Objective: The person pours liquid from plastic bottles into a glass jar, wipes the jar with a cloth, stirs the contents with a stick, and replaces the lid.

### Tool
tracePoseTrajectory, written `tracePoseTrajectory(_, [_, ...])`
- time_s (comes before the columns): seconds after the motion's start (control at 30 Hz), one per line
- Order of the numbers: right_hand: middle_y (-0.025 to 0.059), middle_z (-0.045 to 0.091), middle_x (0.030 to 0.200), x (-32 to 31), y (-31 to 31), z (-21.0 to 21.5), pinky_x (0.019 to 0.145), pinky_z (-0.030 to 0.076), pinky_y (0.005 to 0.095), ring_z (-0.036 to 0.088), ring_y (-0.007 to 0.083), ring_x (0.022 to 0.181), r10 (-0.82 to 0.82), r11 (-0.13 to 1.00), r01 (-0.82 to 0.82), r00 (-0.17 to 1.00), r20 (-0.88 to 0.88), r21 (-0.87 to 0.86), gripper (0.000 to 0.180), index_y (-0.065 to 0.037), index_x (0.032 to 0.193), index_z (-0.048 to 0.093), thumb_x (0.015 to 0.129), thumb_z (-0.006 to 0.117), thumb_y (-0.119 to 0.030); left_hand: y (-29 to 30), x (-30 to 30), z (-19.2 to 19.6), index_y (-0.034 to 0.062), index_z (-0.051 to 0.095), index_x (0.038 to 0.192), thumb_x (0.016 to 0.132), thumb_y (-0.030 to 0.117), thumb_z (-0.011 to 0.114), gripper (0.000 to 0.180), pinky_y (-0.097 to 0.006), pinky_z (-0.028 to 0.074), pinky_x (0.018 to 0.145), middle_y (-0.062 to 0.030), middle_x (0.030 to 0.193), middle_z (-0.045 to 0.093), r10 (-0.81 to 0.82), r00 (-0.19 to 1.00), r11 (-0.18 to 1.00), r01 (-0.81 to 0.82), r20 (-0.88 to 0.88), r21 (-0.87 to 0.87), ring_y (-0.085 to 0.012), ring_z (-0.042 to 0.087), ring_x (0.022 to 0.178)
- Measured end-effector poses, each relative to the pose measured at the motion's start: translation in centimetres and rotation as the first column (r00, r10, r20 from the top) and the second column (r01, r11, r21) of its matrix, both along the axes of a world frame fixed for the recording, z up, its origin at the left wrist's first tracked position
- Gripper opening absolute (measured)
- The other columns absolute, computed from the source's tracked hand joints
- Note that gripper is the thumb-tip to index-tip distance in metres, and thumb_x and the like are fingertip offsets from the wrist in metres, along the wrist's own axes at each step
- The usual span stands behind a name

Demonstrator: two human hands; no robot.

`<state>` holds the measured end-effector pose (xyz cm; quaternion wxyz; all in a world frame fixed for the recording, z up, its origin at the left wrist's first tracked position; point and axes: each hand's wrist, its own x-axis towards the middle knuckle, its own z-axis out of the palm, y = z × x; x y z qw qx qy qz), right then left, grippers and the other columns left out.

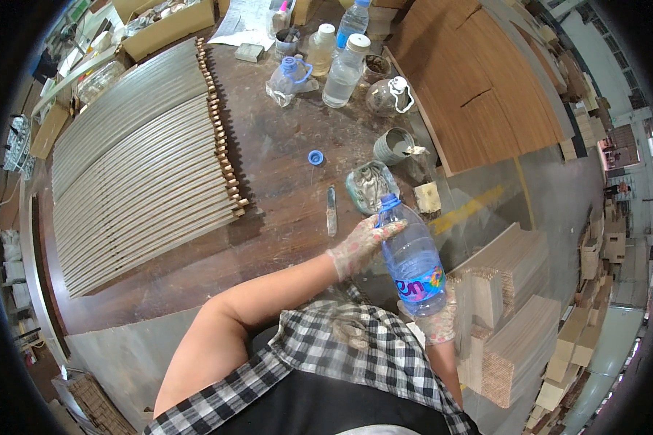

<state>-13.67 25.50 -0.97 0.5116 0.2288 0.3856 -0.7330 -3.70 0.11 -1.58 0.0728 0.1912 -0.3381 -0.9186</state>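
Observation:
A large clear plastic bottle [415, 257] with a blue top and a colourful label is tilted in front of my body. It holds some clear liquid. My left hand [363, 245], in a thin patterned glove, grips it near the neck. My right hand [438, 320], gloved alike, supports the base; the bottle hides part of its fingers. Just beyond the neck lies a blue-green tray [370, 185] with grey smeared material in it. Left of that are a narrow knife-like tool [331, 212] and a loose blue cap [315, 157]. A yellowish sponge block [427, 197] sits to the right.
Long grey strips [138, 167] cover the table's left side. Bottles [343, 76] and small pots stand at the back, with a grey cup [394, 146] nearer. Brown wooden panels [479, 80] lie at the far right; stacked boards [511, 290] stand right of the table.

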Motion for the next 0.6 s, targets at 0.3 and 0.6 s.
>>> tracePoseTrajectory(0.3, [0.0203, 0.047, 0.141, -0.6, 0.0, 2.5, 0.081, 0.05, 0.071, 0.053, 0.0437, 0.12, -0.044, 0.999, 0.047, 0.994, 0.101, -0.028, 0.065, -0.013, 0.142, 0.043, 0.09, 0.056, -0.05, 1.0, -0.9, -1.3, 0.0045, 0.056, 0.126, 0.098, 0.024, 0.061, 0.035, -0.038, 0.049, 0.096, -0.0074, 0.121, 0.062, 0.041, 0.996, 0.935, -0.011, -0.077, 0.355, -0.0208, 0.059, 0.11])
tracePoseTrajectory(0.6, [0.0224, 0.043, 0.145, -1.2, -0.5, 4.7, 0.087, 0.044, 0.0751, 0.049, 0.0459, 0.126, 0.006, 0.992, 0.018, 0.983, 0.183, -0.128, 0.063, -0.013, 0.144, 0.04, 0.094, 0.053, -0.048, 0.9, -1.2, -1.4, 0.0055, 0.055, 0.127, 0.098, 0.025, 0.059, 0.035, -0.041, 0.05, 0.096, -0.0081, 0.123, 0.061, 0.041, 0.994, 0.903, 0.008, -0.105, 0.43, -0.0231, 0.06, 0.112])
